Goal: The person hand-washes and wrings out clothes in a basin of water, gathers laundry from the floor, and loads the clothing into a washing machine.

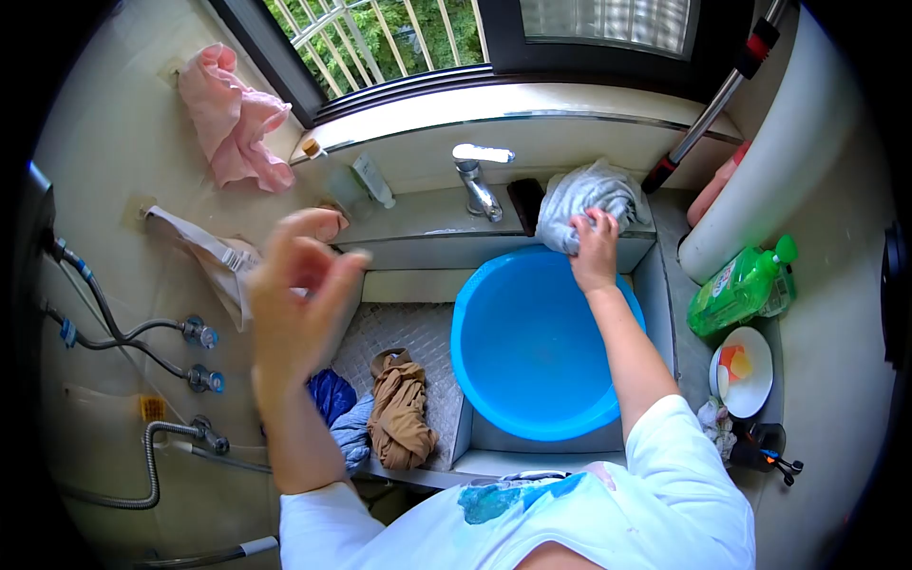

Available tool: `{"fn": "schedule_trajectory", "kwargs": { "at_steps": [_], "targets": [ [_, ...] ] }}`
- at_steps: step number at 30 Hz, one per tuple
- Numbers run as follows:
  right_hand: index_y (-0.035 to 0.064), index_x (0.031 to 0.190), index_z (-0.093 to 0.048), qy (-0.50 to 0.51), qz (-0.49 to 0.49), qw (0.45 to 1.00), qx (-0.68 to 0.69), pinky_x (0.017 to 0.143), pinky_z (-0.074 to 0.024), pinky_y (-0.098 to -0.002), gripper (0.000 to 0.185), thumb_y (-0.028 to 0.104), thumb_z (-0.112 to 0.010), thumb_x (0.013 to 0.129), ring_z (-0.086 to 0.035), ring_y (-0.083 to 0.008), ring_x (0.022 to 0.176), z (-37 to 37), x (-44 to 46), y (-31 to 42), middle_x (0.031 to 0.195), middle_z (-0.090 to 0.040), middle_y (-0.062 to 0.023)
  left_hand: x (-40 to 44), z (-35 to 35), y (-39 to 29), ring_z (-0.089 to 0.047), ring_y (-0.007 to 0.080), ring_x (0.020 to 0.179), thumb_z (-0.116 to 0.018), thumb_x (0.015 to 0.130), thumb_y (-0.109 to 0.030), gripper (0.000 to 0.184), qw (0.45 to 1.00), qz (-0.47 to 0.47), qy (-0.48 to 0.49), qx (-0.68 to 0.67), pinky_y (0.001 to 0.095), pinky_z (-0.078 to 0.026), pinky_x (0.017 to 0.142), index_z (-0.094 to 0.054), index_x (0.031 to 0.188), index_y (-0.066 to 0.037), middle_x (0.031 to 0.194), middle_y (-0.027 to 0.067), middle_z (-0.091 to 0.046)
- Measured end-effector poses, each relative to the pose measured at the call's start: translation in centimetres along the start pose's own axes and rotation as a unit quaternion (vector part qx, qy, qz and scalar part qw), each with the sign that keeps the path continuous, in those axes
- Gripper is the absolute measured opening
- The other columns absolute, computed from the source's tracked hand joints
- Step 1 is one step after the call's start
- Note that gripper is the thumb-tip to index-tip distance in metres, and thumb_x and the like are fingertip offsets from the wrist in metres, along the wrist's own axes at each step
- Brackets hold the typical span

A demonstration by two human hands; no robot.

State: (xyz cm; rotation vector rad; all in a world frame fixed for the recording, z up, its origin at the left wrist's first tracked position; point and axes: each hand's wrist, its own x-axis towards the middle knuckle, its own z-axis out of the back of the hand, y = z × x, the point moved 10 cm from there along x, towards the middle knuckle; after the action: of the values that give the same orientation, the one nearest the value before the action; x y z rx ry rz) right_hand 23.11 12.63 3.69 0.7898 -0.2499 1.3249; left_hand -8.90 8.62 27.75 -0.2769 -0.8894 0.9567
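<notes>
My right hand (pixel 596 245) reaches over the far rim of a blue basin (pixel 532 342), its fingers closed on a bundled light grey cloth (pixel 589 195) that lies on the ledge beside the tap. Raised at the left, my left hand (pixel 302 285) is a little blurred, thumb and fingers apart, with nothing seen in it. Below it, on the ribbed board of the sink, lie a crumpled brown garment (pixel 401 408), a light blue cloth (pixel 353 432) and a dark blue one (pixel 331 397). The basin holds no visible cloth.
A chrome tap (pixel 478 185) stands behind the basin, next to a dark block (pixel 525 204). On the right are a green pump bottle (pixel 741 290), a white bowl (pixel 750 375) and a thick white pipe (pixel 788 142). A pink cloth (pixel 228 119) hangs on the left wall.
</notes>
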Motion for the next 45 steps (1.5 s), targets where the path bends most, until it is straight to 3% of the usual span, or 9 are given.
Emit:
{"fn": "schedule_trajectory", "kwargs": {
  "at_steps": [6, 11, 15, 16, 19, 23, 27, 33, 45],
  "targets": [
    [0.0047, 0.082, -0.051, -0.055, -0.058, 0.964, 0.252, 0.067, -0.0426, -0.0304, 0.024, -0.006, -0.061, 0.064, -0.051, -0.0225, 0.07, 4.6, -5.4, -3.6, 0.08, -0.051, -0.0091, -5.0, -16.7, 4.8, -0.056, 0.0085, 0.063, -0.064, 0.082, -0.017, 0.025, 0.931, 0.117, 0.235, -0.253, 0.0219, -0.046, 0.055, -0.056, 0.101, -0.003, 0.073, 0.0035, -0.059],
    [0.0022, 0.092, -0.056, 0.027, -0.221, 0.845, 0.487, 0.073, -0.0427, -0.0251, 0.015, -0.003, -0.059, 0.078, -0.054, -0.0107, 0.081, 8.0, -8.8, -2.9, 0.091, -0.06, -0.003, -17.6, -32.2, 12.8, -0.051, 0.0243, 0.107, -0.05, 0.09, -0.041, 0.053, 0.665, 0.556, 0.219, -0.448, 0.0406, -0.046, 0.084, -0.039, 0.13, -0.007, 0.12, 0.014, -0.05],
    [0.0008, 0.111, -0.056, 0.027, -0.295, 0.689, 0.662, 0.084, -0.0406, -0.0229, 0.027, 0.013, -0.057, 0.087, -0.054, -0.0088, 0.092, 7.8, -12.9, -1.0, 0.103, -0.06, -0.0022, -21.2, -38.8, 5.1, -0.044, 0.0212, 0.118, -0.047, 0.09, -0.041, 0.057, 0.453, 0.431, 0.307, -0.718, 0.0333, -0.042, 0.093, -0.034, 0.134, -0.007, 0.135, 0.011, -0.039],
    [0.0007, 0.111, -0.055, 0.032, -0.328, 0.678, 0.657, 0.084, -0.0411, -0.0233, 0.028, 0.015, -0.057, 0.088, -0.054, -0.0087, 0.092, 6.5, -14.3, -1.6, 0.103, -0.06, -0.0023, -19.7, -37.3, 3.9, -0.048, 0.0183, 0.114, -0.047, 0.091, -0.038, 0.054, 0.572, 0.323, 0.291, -0.695, 0.0286, -0.042, 0.093, -0.037, 0.132, -0.005, 0.13, 0.01, -0.046],
    [0.0004, 0.11, -0.056, 0.039, -0.379, 0.691, 0.614, 0.081, -0.0422, -0.0239, 0.029, 0.021, -0.056, 0.089, -0.054, -0.0085, 0.089, 3.4, -17.2, -4.9, 0.098, -0.061, -0.0025, -24.5, -38.2, 6.2, -0.056, 0.0156, 0.103, -0.053, 0.088, -0.034, 0.049, 0.429, 0.516, 0.279, -0.687, 0.0308, -0.048, 0.084, -0.045, 0.126, -0.003, 0.116, 0.011, -0.055],
    [0.0024, 0.11, -0.051, 0.182, -0.491, 0.773, 0.357, 0.079, -0.0444, -0.0278, 0.037, 0.024, -0.063, 0.083, -0.054, -0.0145, 0.088, -0.5, -22.2, -9.9, 0.093, -0.058, -0.0075, -23.3, -34.1, 14.8, -0.057, 0.0261, 0.101, -0.065, 0.073, -0.011, 0.056, 0.754, 0.488, 0.193, -0.394, 0.033, -0.048, 0.081, -0.046, 0.126, -0.01, 0.123, 0.0213, -0.047],
    [0.0074, 0.132, -0.032, 0.15, -0.14, 0.963, 0.172, 0.104, -0.0257, -0.0446, 0.089, 0.023, -0.079, 0.058, -0.027, -0.0416, 0.125, 2.7, -16.0, -2.3, 0.135, -0.026, -0.0249, -18.8, -32.9, 12.2, -0.034, 0.0423, 0.121, -0.061, 0.062, -0.003, 0.068, 0.951, 0.155, 0.233, -0.133, 0.0427, -0.033, 0.1, -0.046, 0.127, -0.014, 0.139, 0.0293, -0.018],
    [0.0069, 0.138, -0.022, 0.447, -0.093, 0.889, 0.044, 0.098, -0.0137, -0.0683, 0.108, 0.025, -0.081, 0.05, -0.016, -0.0481, 0.129, -6.9, -21.8, 0.7, 0.139, -0.019, -0.0268, -21.3, -40.4, 12.2, -0.025, 0.0463, 0.126, -0.069, 0.062, -0.011, 0.076, 0.884, 0.157, 0.439, -0.016, 0.0464, -0.029, 0.103, -0.038, 0.132, -0.013, 0.141, 0.0264, -0.017],
    [0.007, 0.13, -0.038, 0.521, -0.034, 0.852, 0.034, 0.098, -0.0358, -0.0432, 0.087, 0.036, -0.073, 0.055, -0.044, -0.041, 0.113, -12.2, -19.4, -0.7, 0.119, -0.05, -0.0232, -20.1, -41.0, 16.9, -0.058, 0.0323, 0.096, -0.061, 0.074, -0.041, 0.041, 0.837, 0.152, 0.504, 0.145, 0.0445, -0.047, 0.081, -0.062, 0.101, -0.01, 0.099, 0.0175, -0.061]
  ]
}}
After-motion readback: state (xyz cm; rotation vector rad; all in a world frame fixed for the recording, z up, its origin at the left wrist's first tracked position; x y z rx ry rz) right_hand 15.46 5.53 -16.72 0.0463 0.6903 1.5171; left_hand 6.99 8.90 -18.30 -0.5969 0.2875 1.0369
